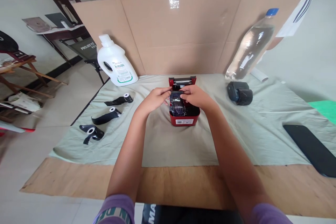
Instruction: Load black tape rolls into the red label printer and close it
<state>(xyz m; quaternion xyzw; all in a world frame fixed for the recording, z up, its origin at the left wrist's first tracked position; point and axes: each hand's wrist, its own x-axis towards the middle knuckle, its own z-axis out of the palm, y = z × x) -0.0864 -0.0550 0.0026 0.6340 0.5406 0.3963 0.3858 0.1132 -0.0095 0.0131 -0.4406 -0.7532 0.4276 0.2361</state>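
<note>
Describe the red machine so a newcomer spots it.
Start at the brown cardboard panel behind the pale green cloth. In front of its middle, between the left hand and right hand, sits a boxy red machine with its lid raised. Its red body is unique on the cloth, and its front bears a white printed label.

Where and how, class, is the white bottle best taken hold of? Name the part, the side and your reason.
Probably best by the handle of the white bottle, from the person's left: its opening lies on that side, below the cap, and seems roomy enough for fingers. The cardboard close behind would likely make coming from the back awkward.
</note>
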